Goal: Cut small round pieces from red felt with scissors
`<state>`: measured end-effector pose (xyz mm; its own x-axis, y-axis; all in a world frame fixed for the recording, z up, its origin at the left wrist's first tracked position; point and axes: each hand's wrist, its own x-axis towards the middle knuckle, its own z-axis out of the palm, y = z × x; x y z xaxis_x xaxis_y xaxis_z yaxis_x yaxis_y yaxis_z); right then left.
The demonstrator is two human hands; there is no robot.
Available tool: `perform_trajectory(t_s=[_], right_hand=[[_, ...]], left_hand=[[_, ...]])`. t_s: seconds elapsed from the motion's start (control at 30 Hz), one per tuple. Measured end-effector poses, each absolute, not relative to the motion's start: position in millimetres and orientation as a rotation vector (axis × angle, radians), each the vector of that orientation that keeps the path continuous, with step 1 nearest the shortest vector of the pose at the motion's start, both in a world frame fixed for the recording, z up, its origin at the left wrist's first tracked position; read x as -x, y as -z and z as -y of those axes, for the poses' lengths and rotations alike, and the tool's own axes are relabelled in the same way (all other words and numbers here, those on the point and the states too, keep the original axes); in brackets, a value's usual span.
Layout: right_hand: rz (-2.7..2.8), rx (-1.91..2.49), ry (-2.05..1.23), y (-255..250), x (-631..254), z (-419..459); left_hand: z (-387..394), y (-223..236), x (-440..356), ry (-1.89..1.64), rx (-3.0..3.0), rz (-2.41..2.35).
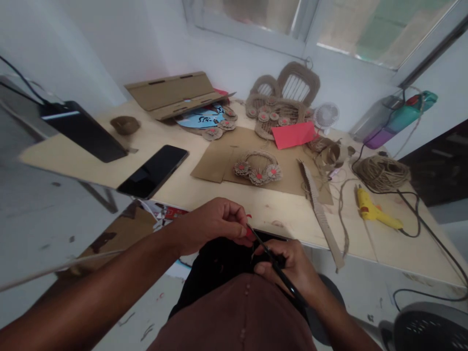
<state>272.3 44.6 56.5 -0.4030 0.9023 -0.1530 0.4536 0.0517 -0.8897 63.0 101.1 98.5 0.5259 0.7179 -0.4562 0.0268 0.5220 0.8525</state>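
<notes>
My left hand (pixel 215 222) is closed in a pinch on a small red scrap of paper (pixel 250 233), held just below the table's front edge. My right hand (pixel 288 263) is closed on a pair of black scissors (pixel 272 261) whose blades point up to the red scrap. Both hands are over my lap. On the table beyond them lies a cardboard ring with paper flowers (pixel 258 168) on a brown cardboard sheet (pixel 219 163).
A black phone (pixel 153 170) and a dark box (pixel 82 129) lie at the left. A yellow glue gun (pixel 375 210), a twine coil (pixel 382 173), a red card (pixel 294 135), woven twine pieces (pixel 285 97) and a small fan (pixel 326 115) fill the right and back. A stool (pixel 431 326) stands at the lower right.
</notes>
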Motion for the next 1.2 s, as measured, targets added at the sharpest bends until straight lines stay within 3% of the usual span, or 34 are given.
perform_trajectory(t_s=[0.33, 0.7, 1.0, 1.2], right_hand=[[1.887, 1.424, -1.158, -57.2, -272.0, -43.5], [1.209, 1.29, -1.495, -43.0, -274.5, -36.3], [0.975, 1.227, -1.535, -35.0, -272.8, -33.3], [1.07, 1.204, -1.625, -33.6, -270.0, -32.9]], left_hand=[[-101.3, -97.5, -62.7, -0.515, -0.896, -0.925], [-93.2, -75.9, -60.1, -0.719, -0.788, -1.037], [-139.2, -68.3, -35.0, -1.01, -1.235, -1.657], [-199.6, -70.5, -22.9, -0.899, -1.489, -1.995]])
